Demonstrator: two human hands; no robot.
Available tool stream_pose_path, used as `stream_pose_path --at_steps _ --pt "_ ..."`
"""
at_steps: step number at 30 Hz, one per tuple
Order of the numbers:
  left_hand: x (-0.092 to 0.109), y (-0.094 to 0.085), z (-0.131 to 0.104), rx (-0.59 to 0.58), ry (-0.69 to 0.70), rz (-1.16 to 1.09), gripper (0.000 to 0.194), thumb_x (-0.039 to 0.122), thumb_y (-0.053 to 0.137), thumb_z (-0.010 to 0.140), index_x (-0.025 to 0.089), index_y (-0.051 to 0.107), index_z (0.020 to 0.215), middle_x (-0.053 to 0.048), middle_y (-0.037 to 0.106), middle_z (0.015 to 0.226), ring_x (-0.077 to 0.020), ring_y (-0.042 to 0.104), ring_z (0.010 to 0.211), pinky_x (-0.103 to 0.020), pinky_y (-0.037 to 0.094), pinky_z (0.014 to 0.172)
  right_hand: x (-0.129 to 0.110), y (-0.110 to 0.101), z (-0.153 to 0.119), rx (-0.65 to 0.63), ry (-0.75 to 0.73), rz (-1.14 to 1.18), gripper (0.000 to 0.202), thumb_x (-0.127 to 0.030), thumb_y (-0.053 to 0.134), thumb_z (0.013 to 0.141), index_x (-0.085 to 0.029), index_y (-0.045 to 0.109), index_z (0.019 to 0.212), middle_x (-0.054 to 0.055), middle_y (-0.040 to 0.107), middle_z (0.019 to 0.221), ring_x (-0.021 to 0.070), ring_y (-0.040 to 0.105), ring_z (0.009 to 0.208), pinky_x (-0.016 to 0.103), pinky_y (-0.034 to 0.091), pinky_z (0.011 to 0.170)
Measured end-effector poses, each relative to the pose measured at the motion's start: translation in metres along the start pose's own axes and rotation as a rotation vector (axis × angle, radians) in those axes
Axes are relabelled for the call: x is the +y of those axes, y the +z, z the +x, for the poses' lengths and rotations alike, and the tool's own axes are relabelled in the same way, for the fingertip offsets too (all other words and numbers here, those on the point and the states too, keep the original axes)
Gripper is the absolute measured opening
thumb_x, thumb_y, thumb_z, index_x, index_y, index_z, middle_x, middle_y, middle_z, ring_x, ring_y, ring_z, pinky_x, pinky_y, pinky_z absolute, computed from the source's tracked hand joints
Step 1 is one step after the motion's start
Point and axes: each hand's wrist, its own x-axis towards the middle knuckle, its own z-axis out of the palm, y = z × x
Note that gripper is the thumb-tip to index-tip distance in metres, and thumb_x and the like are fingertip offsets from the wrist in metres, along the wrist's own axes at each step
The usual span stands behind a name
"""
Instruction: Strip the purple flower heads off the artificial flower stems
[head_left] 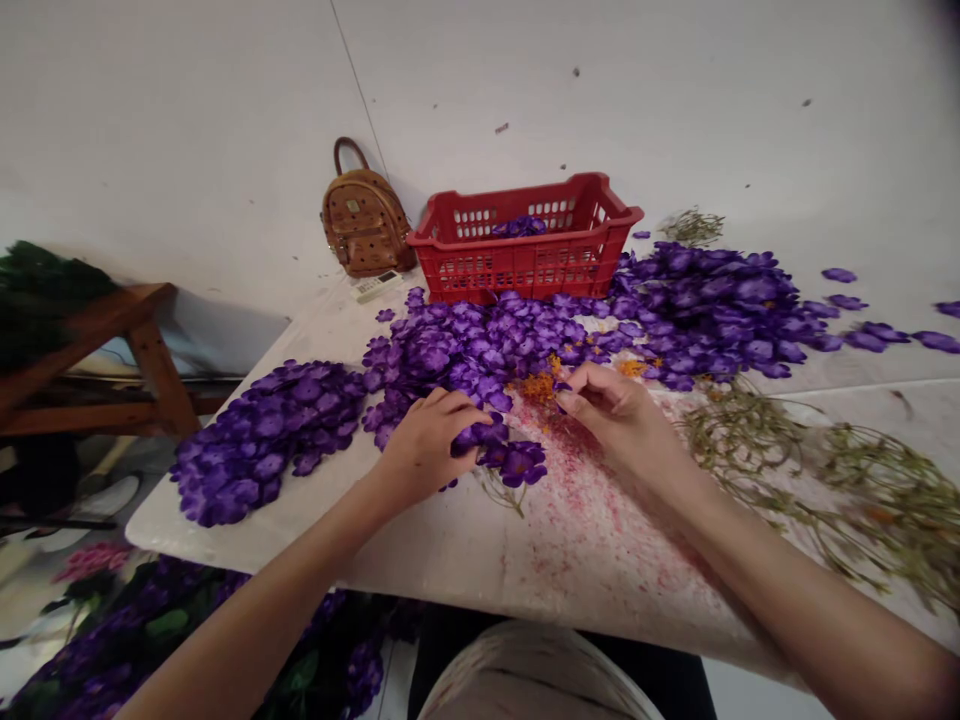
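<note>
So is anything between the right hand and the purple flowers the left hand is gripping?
Nothing visible. The right hand sits just right of the flowers under the left hand, with only bare, red-speckled table between them.

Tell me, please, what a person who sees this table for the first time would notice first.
First, the heaps of purple fabric flower petals spread over the white table, from left to right. Behind them stands a red plastic slotted crate at the wall, with a small brown leather backpack beside it. In front, the left hand holds a purple bunch; the right hand pinches near orange bits.
</note>
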Motion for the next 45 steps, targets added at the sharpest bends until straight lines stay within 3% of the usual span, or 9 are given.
stream_pose_path --at_steps 6,11,15,19,22,26,34,39,45 --pt "-0.004 0.016 0.012 0.105 -0.026 -0.09 0.013 0.023 0.063 0.092 0.022 0.077 0.09 -0.007 0.076 0.096 -0.023 0.066 0.092 -0.039 0.046 0.092 0.002 0.0 0.0 -0.022 -0.007 -0.004 0.023 -0.033 0.061 0.09 -0.022 0.05 0.072 -0.003 0.044 0.069 0.0148 0.04 0.066 0.03 0.03 0.064" --pt "-0.003 0.006 0.023 0.336 -0.271 -0.359 0.017 0.032 0.068 0.088 0.022 0.075 0.076 -0.003 0.075 0.078 -0.0197 0.065 0.074 -0.03 0.046 0.072 0.006 -0.002 -0.001 -0.019 0.042 0.024 0.023 -0.034 0.06 0.092 -0.022 0.05 0.074 -0.003 0.046 0.07 0.0145 0.04 0.066 0.03 0.031 0.064" --pt "0.009 0.001 0.033 0.264 -0.389 -0.642 0.025 0.035 0.072 0.082 0.018 0.064 0.065 0.001 0.064 0.063 -0.0131 0.056 0.059 -0.024 0.04 0.059 -0.001 0.002 -0.002 0.017 0.039 0.094 0.022 -0.034 0.063 0.091 -0.023 0.052 0.076 -0.003 0.048 0.072 0.0153 0.045 0.068 0.029 0.034 0.066" --pt "0.025 0.007 0.043 0.154 -0.421 -0.85 0.024 0.038 0.075 0.079 0.017 0.066 0.071 -0.001 0.068 0.066 -0.0129 0.058 0.059 -0.023 0.043 0.058 -0.012 0.008 -0.003 -0.016 0.005 0.174 0.017 -0.034 0.065 0.088 -0.024 0.056 0.079 0.003 0.065 0.099 0.0197 0.058 0.09 0.032 0.043 0.078" --pt "0.035 0.012 0.048 0.107 -0.388 -0.92 0.022 0.038 0.075 0.079 0.017 0.069 0.073 -0.002 0.07 0.067 -0.013 0.06 0.058 -0.023 0.044 0.057 -0.013 0.009 -0.003 -0.044 0.016 0.127 0.019 -0.034 0.063 0.09 -0.024 0.055 0.076 0.001 0.061 0.085 0.0182 0.056 0.08 0.032 0.042 0.072" --pt "0.042 0.014 0.051 0.091 -0.353 -0.966 0.021 0.036 0.073 0.082 0.018 0.069 0.071 -0.003 0.074 0.07 -0.0139 0.065 0.061 -0.024 0.05 0.062 -0.008 0.006 -0.001 -0.007 0.012 0.007 0.024 -0.034 0.059 0.091 -0.024 0.048 0.072 -0.003 0.046 0.067 0.0151 0.042 0.063 0.031 0.033 0.061" --pt "0.043 0.021 0.049 0.095 -0.361 -1.031 0.018 0.032 0.076 0.082 0.017 0.066 0.079 -0.004 0.076 0.074 -0.0145 0.069 0.065 -0.025 0.053 0.066 -0.01 0.006 -0.001 -0.033 0.016 -0.018 0.022 -0.033 0.059 0.09 -0.023 0.05 0.072 -0.001 0.054 0.068 0.0159 0.049 0.065 0.031 0.036 0.063" --pt "0.044 0.021 0.049 0.081 -0.324 -1.047 0.016 0.032 0.073 0.085 0.017 0.066 0.082 -0.004 0.077 0.078 -0.0149 0.07 0.07 -0.025 0.053 0.069 -0.007 0.006 -0.002 -0.065 0.04 0.051 0.021 -0.034 0.062 0.088 -0.022 0.054 0.072 -0.001 0.054 0.07 0.016 0.047 0.068 0.032 0.036 0.066" --pt "0.042 0.023 0.049 0.221 -0.28 -0.892 0.016 0.028 0.065 0.089 0.017 0.075 0.094 -0.006 0.077 0.09 -0.0156 0.069 0.079 -0.025 0.053 0.073 -0.009 0.007 -0.003 -0.016 0.241 0.385 0.031 -0.043 0.074 0.079 -0.022 0.053 0.07 -0.004 0.045 0.07 0.0146 0.04 0.068 0.03 0.032 0.066"
